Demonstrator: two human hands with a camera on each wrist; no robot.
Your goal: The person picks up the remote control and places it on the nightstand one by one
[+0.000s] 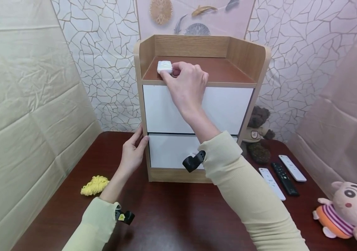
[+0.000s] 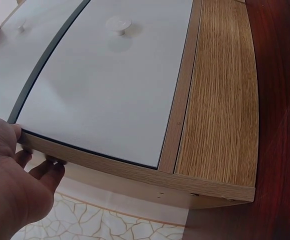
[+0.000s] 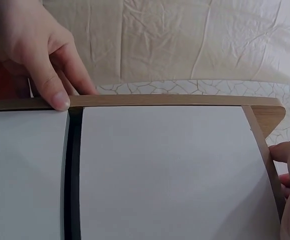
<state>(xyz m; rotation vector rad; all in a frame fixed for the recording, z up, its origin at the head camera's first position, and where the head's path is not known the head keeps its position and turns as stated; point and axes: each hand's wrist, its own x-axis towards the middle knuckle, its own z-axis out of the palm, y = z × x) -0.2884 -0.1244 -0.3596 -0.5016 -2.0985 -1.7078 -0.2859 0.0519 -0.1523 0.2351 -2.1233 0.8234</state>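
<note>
At the front left of the top shelf, my right hand (image 1: 189,82) pinches a small white block with a ridged top (image 1: 165,66), thumb in front and fingers at its right side. The wooden cabinet (image 1: 178,175) has two white drawers, one above the other. My left hand (image 1: 132,153) rests against its left side, near the gap between the drawers. In the left wrist view, the left thumb lies at the cabinet's front edge (image 2: 100,156), with the other fingertips on the outer side. The right wrist view hides the white block.
Yellow yarn (image 1: 95,185) lies left of the cabinet. A brown teddy bear (image 1: 258,130) sits at its right, behind two white remotes (image 1: 292,168) and a black remote (image 1: 285,179). A plush doll (image 1: 344,212) is at the table's right edge. A round white knob (image 2: 119,23) sticks out of the lower drawer.
</note>
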